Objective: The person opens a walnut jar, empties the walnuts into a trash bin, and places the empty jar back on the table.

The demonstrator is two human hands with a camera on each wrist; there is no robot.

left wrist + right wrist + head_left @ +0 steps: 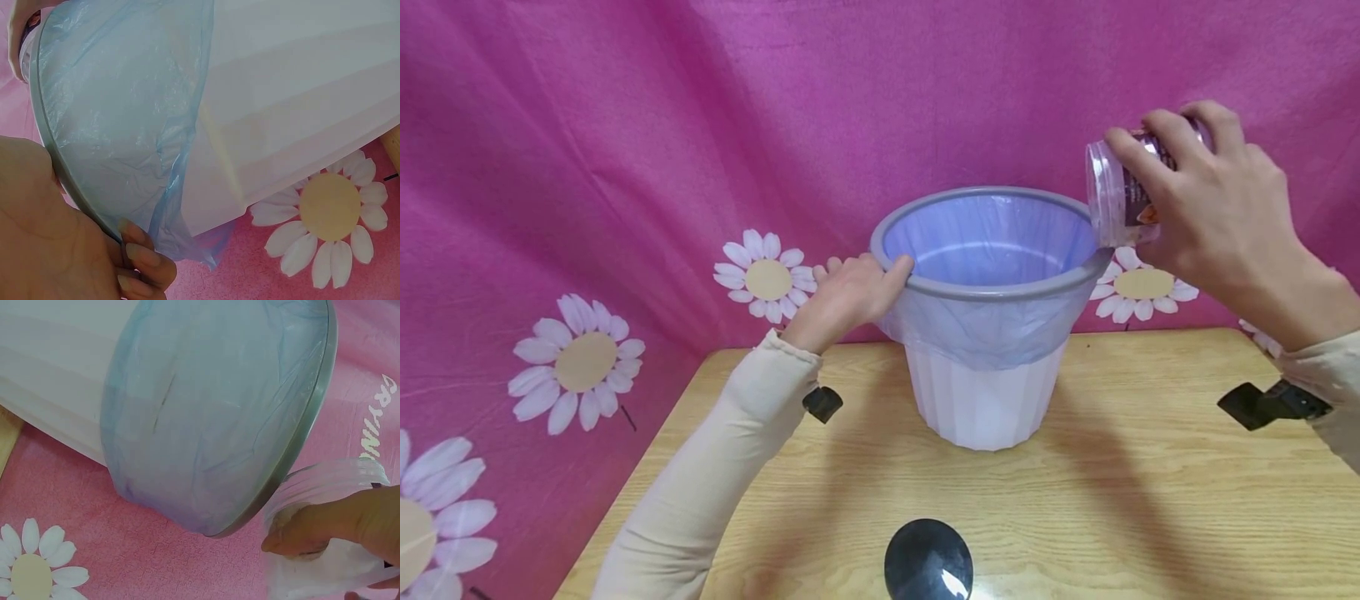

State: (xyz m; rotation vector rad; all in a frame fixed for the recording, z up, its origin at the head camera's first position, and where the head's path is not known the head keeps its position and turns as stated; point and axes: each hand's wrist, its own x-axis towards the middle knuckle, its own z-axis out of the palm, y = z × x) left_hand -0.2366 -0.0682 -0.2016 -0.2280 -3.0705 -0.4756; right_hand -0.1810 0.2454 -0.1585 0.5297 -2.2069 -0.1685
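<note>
The right hand is grasping a clear jar, tipping it just beside the bin's right rim, near the table's back edge. The left hand is gripping the left rim. Contents could be missing the bag and spilling outside.

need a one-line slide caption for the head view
Left hand grips grey rim of white bag-lined plastic bin; right hand tilts clear plastic jar over it.

White bin, blue liner (grey-rimmed), pink daisy-print cloth.
</note>
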